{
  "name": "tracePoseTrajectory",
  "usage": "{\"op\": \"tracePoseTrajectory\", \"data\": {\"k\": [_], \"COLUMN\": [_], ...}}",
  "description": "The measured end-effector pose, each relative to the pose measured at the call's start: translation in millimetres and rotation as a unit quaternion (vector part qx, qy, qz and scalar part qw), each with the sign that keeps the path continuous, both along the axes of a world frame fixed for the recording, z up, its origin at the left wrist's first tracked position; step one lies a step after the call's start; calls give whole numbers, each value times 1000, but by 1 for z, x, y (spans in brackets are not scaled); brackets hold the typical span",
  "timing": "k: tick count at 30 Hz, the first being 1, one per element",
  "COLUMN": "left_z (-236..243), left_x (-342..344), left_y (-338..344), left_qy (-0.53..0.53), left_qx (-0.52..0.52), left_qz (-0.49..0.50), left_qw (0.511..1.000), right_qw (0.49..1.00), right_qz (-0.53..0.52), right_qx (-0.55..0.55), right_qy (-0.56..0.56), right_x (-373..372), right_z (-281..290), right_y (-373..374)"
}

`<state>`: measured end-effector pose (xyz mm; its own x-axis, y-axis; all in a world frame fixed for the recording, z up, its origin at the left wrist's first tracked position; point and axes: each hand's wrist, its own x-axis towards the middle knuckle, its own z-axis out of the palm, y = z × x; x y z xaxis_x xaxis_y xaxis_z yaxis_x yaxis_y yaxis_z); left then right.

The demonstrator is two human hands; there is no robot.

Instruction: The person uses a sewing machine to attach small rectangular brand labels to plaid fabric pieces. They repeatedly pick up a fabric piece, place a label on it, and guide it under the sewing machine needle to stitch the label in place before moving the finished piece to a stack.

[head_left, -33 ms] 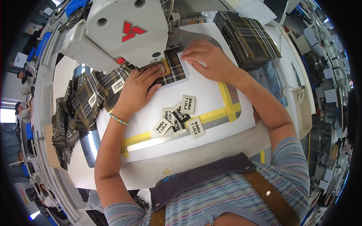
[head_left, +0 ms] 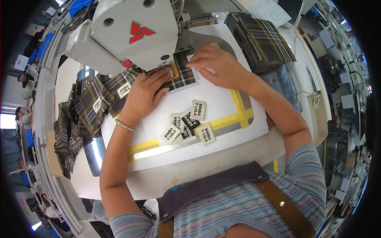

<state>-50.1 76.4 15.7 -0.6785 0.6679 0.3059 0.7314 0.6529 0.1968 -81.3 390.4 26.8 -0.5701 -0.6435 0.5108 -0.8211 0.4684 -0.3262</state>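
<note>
My left hand [head_left: 143,93] lies flat with fingers stretched out, its fingertips beside an orange-brown frame [head_left: 176,72] under the sewing machine head [head_left: 119,43]. A dark plaid fabric piece [head_left: 185,80] is beneath that frame, and a small pale patch shows at my left fingertips. On the right, my right hand [head_left: 224,69] rests with extended fingers and thumb apart, over the white edge guide [head_left: 195,73] by the fabric's right side. Whether those fingertips touch the cloth is hard to see. Several cream and black labels [head_left: 198,110] lie loosely piled nearer me on the white work sheet [head_left: 222,137].
More plaid pieces with cream labels [head_left: 124,90] hang crumpled at the left. A stack of folded plaid pieces [head_left: 262,39] stands at the far right. Yellow tape [head_left: 238,105] borders the sheet, and tweezers [head_left: 311,78] lie on the right-hand tabletop.
My right hand has shifted slightly left and nearer the fabric piece. My left hand and the labels stay where they were.
</note>
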Motion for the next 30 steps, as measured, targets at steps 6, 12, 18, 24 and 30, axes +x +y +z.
{"op": "tracePoseTrajectory", "data": {"k": [6,12,18,24,30], "left_z": [-1,-1,-7,-8,-7], "left_x": [2,-1,-3,-3,-4], "left_y": [-2,-3,-6,-7,-10], "left_qy": [-26,32,66,88,56], "left_qx": [27,31,57,35,74], "left_qz": [19,-1,-2,15,19], "left_qw": [999,999,996,995,995], "right_qw": [989,992,993,996,995], "right_qz": [27,23,1,18,24], "right_qx": [141,111,47,61,47], "right_qy": [34,-51,-110,-63,-83], "right_x": [0,-8,-7,-7,-9], "right_z": [9,5,-2,1,-3], "right_y": [-39,-49,-41,-45,-47]}}
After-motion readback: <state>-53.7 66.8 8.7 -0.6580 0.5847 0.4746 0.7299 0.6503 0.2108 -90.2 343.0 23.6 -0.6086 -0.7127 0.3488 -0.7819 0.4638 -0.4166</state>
